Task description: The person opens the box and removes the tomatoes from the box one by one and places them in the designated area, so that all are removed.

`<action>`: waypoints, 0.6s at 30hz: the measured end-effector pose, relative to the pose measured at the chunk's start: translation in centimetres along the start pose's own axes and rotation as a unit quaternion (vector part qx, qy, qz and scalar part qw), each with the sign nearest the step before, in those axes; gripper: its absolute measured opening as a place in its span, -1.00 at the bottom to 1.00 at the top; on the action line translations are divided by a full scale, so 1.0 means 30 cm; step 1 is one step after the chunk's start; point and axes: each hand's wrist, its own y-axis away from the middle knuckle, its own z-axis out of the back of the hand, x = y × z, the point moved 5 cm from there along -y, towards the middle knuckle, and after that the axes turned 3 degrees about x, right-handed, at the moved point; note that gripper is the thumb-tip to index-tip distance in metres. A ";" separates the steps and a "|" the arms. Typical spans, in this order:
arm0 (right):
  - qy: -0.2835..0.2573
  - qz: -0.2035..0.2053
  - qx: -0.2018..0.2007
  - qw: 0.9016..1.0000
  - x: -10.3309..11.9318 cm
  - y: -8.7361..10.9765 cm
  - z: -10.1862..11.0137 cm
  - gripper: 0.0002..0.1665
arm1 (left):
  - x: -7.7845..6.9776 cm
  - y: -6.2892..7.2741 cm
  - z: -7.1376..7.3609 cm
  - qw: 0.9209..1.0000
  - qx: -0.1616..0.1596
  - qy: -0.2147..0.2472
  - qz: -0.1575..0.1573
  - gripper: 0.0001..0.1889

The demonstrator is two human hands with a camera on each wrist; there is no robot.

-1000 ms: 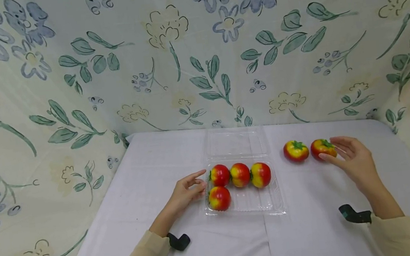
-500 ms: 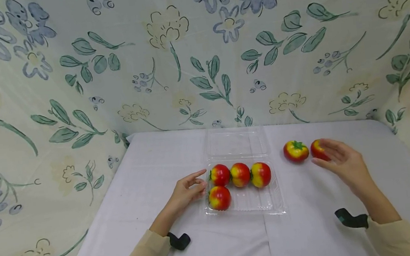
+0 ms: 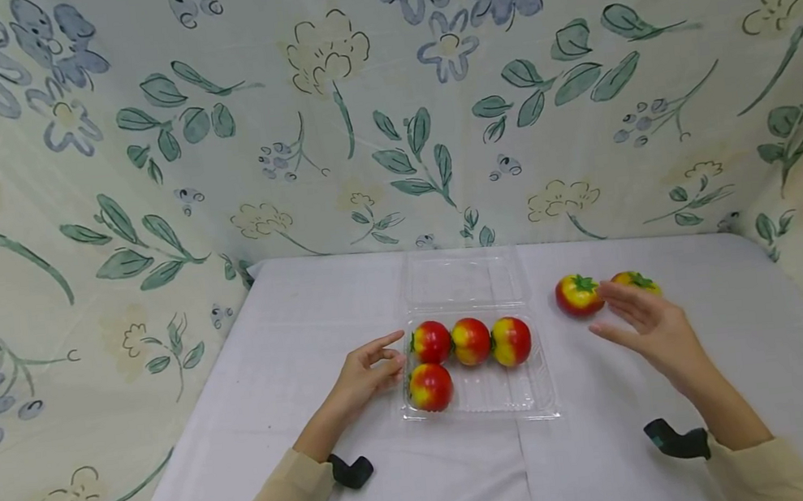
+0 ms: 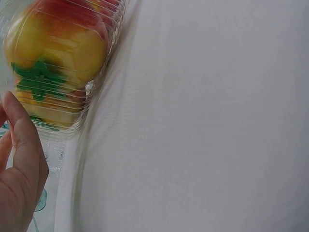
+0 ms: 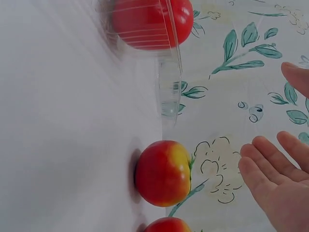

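A clear plastic clamshell box (image 3: pixel 493 396) lies with its lid (image 3: pixel 463 281) folded back. Inside are several shiny red-and-yellow tomato-like fruits: three along the back row, including the right one (image 3: pixel 511 342), and one at front left (image 3: pixel 430 387). Beside the box's left rim is my left hand (image 3: pixel 360 381), fingers loosely bent, fingertips at the rim; whether they touch it is unclear. My right hand (image 3: pixel 653 334) hovers with spread fingers and nothing held, its fingertips near a loose fruit (image 3: pixel 577 296) with a green leafy top. It partly covers a second loose fruit (image 3: pixel 636 281).
White cloth covers the table (image 3: pixel 598 442). A flowered curtain (image 3: pixel 359 124) rises behind its back edge and along both sides. Dark curved pieces (image 3: pixel 351 472) stick out at both wrists.
My right hand has moved left from the far-right fruit toward the other loose one, carrying nothing. Both loose fruits stay in place. My left hand and the box have hardly moved.
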 end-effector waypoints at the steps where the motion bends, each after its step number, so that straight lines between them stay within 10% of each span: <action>1: 0.000 0.005 0.003 1.000 0.007 0.001 -0.007 -0.18 | 0.001 -0.001 0.000 1.000 0.000 0.000 0.000 -0.46; 18: -0.011 0.055 0.036 0.998 0.084 0.031 -0.119 -0.27 | 0.001 0.001 0.002 1.000 -0.007 0.006 0.002 -0.48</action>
